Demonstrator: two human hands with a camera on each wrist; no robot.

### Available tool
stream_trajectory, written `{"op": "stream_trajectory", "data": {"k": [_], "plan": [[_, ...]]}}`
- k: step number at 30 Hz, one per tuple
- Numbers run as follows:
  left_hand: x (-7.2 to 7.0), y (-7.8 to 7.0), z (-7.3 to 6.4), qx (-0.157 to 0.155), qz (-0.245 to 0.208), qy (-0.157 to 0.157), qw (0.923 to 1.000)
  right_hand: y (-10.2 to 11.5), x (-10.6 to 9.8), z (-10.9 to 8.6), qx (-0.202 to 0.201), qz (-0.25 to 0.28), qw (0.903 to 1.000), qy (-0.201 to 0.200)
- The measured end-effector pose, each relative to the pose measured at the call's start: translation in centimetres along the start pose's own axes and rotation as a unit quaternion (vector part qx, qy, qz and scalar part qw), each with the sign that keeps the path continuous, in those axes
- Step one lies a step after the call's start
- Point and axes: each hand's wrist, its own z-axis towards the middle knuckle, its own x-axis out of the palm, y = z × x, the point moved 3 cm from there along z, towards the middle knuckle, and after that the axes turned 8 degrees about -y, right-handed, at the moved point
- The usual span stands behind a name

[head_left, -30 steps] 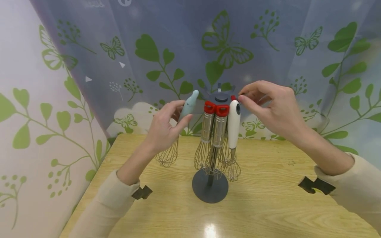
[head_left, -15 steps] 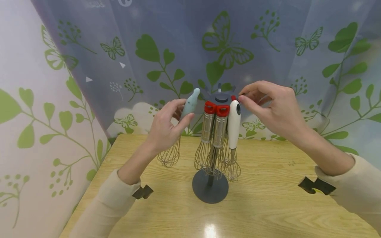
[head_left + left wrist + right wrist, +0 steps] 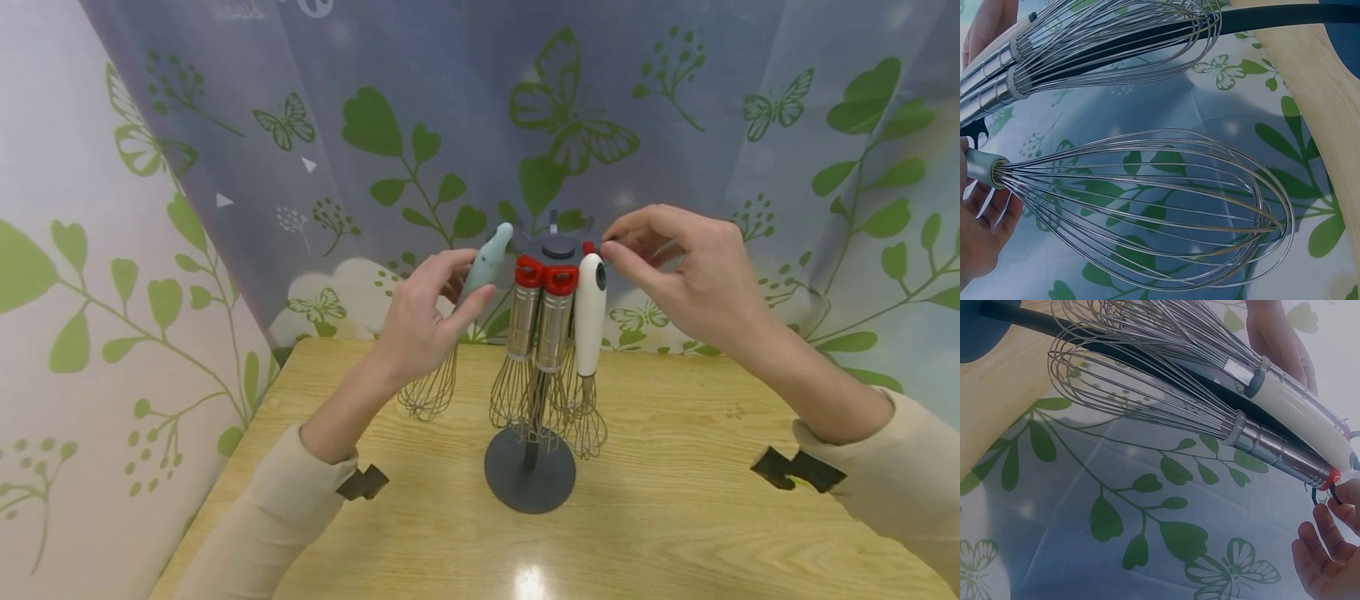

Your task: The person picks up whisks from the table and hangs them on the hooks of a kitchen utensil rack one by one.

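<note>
In the head view my left hand [image 3: 420, 321] grips the pale blue handle of a whisk [image 3: 486, 262], held just left of a dark whisk stand [image 3: 517, 485]. Its wire loops hang down and fill the left wrist view. Two steel-handled whisks with red ends [image 3: 555, 329] and a white-handled whisk [image 3: 591, 317] hang from the stand. My right hand [image 3: 690, 271] is at the stand's top right, thumb and fingertips pinching a dark hook [image 3: 1337, 495]. Another steel-handled whisk [image 3: 1282, 453] with a red end hangs at that hook.
The stand's round base rests on a wooden table [image 3: 675, 500]. Behind it hangs a blue and white cloth [image 3: 450, 50] printed with green leaves and butterflies. A pale patterned cloth [image 3: 135, 417] covers the left side.
My left hand has shifted slightly right with the blue-handled whisk, bringing the handle's tip nearer the stand's top. My right hand stays in place at the hook.
</note>
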Motion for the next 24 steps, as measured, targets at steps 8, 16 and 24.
{"op": "stream_trajectory", "data": {"k": [8,16,24], "plan": [[0.35,-0.06,-0.02,0.007,-0.006,-0.003,1.0000,0.06,-0.03,-0.01,-0.002,0.004,1.0000,-0.001],[0.65,0.10,-0.22,0.004,-0.014,-0.004,0.9999,0.06,0.03,-0.02,0.002,0.003,1.0000,-0.001],[0.72,-0.10,-0.20,0.006,-0.016,-0.004,0.9998,0.00,-0.01,-0.03,0.001,0.003,1.0000,-0.003]]}}
